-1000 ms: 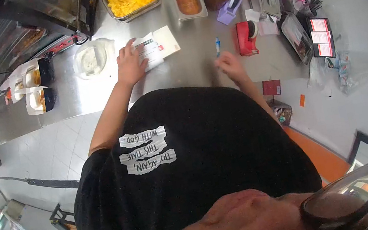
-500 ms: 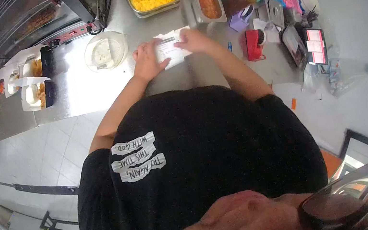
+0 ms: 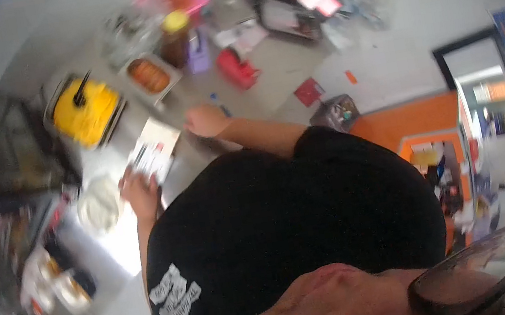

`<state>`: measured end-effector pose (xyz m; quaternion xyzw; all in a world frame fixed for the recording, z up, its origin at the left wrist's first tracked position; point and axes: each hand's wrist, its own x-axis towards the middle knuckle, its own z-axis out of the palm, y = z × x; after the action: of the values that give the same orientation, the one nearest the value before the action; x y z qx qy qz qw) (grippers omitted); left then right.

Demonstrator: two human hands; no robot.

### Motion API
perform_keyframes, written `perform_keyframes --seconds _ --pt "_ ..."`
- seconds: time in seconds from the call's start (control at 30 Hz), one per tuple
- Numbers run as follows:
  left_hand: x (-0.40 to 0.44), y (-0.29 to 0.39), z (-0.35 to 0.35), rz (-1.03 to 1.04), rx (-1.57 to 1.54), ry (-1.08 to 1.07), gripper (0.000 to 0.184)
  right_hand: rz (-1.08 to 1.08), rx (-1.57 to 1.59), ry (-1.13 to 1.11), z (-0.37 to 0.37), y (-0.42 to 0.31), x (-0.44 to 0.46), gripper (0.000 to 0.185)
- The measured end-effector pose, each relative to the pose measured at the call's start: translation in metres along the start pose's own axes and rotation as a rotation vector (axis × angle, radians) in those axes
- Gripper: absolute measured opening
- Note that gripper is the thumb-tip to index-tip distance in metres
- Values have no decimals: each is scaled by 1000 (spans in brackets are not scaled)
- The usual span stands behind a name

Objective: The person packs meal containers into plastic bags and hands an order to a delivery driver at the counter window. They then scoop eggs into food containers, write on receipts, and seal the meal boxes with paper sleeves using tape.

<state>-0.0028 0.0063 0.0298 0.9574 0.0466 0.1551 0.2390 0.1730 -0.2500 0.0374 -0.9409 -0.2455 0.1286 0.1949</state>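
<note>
A white printed paper slip [image 3: 147,160], with a cream part at its upper end, lies on the steel counter in front of me. My left hand [image 3: 140,193] holds its lower end, the thumb along one side and the fingers at the other. To the right of the paper and apart from it is my right hand [image 3: 206,120], slightly blurred, its fingers curled in and nothing visible in them. A blue pen [image 3: 220,104] lies just beyond that hand. Left of my left hand stands a round clear container [image 3: 99,205].
At the back left are a tray of yellow food [image 3: 88,115] and a smaller tray of reddish food [image 3: 149,76]. A red tape dispenser [image 3: 238,70], a purple holder [image 3: 198,52] and a yellow-lidded jar [image 3: 176,30] stand farther back. Boxes of food [image 3: 67,285] sit at the left.
The view has swung to the right, bringing an orange surface and a doorway into sight. My right hand has come off the paper; my left hand has stayed on it.
</note>
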Motion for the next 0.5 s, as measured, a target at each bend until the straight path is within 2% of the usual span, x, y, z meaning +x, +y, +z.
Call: perform_keyframes --seconds 0.03,0.1,0.17,0.2,0.27,0.37,0.43,0.47,0.5 --pt "-4 9 -12 -106 66 -48 20 -34 -11 13 -19 28 -18 35" --pt "-15 6 -17 -162 154 17 19 80 120 143 -54 97 -55 33" --pt "-23 6 -16 -89 190 89 14 417 137 346 -105 163 -90 30" --pt "-15 9 -9 -51 192 126 10 555 203 476 -116 233 -97 27" --pt "-1 32 6 -7 156 96 12 726 92 663 -152 342 -119 26" --pt "39 82 47 -160 -322 -264 25 849 84 922 -206 496 -129 26" --pt "68 159 70 -2 -306 -392 29 845 55 1065 -244 579 -123 26" --pt "91 170 87 69 -197 -634 30 875 10 1057 -270 608 -118 27" --pt "109 210 93 98 -185 -677 30 906 -33 1038 -291 635 -114 28"
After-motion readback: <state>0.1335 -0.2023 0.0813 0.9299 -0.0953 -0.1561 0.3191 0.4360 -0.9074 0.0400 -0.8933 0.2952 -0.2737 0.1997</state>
